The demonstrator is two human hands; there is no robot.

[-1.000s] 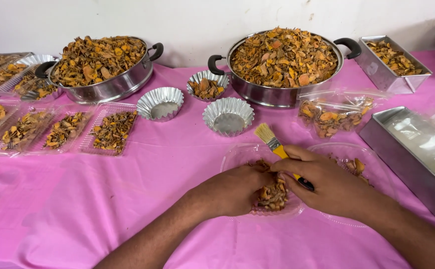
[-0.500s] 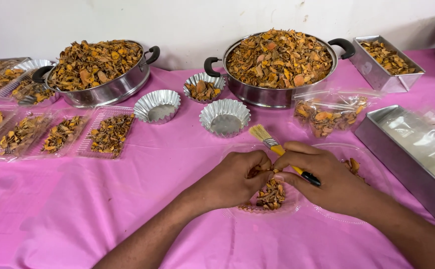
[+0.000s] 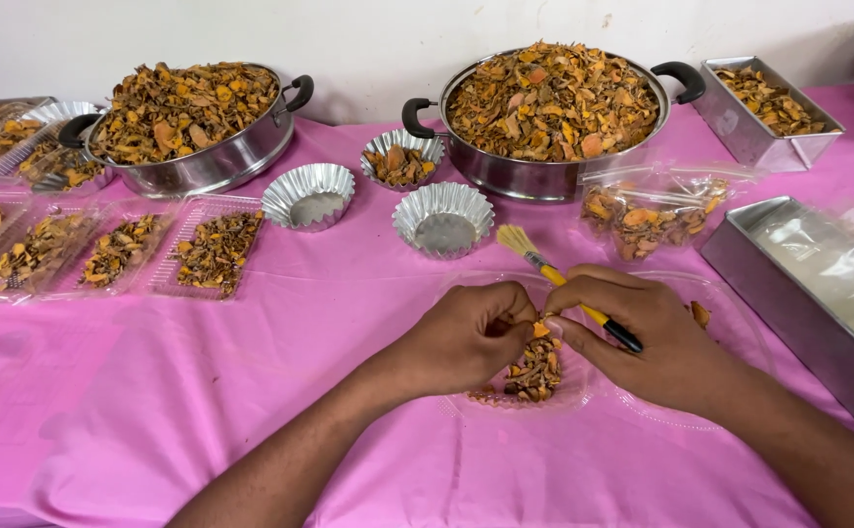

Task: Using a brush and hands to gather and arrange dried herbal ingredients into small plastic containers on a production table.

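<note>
Under my two hands, the clear plastic tray point(image 3: 573, 396) is hard to make out: its rim shows only as faint glints on the pink table point(image 3: 251, 391), and my palms hide most of its contents. At the right edge, a long steel tin point(image 3: 798, 293) covered with clear film is cut off. At the far left, further trays are cropped.

Beyond my hands stand two empty fluted foil cups point(image 3: 443, 217), a filled one point(image 3: 402, 161), two steel pots point(image 3: 544, 117) heaped with dried orange-brown chips, a bag of chips point(image 3: 647, 215) and a small loaf tin point(image 3: 764, 112). To the left, flat clear trays point(image 3: 212, 249) hold sorted chips.

The chip pile point(image 3: 536, 372) lies in the near tray, dark brown with orange flecks. My left hand point(image 3: 466, 337) has its grip pressed together on a chip at the top of the pile. My right hand point(image 3: 656, 337) pinches the same spot with its fingertips and carries a yellow-handled brush point(image 3: 554, 276), bristles pointing far-left.
</note>
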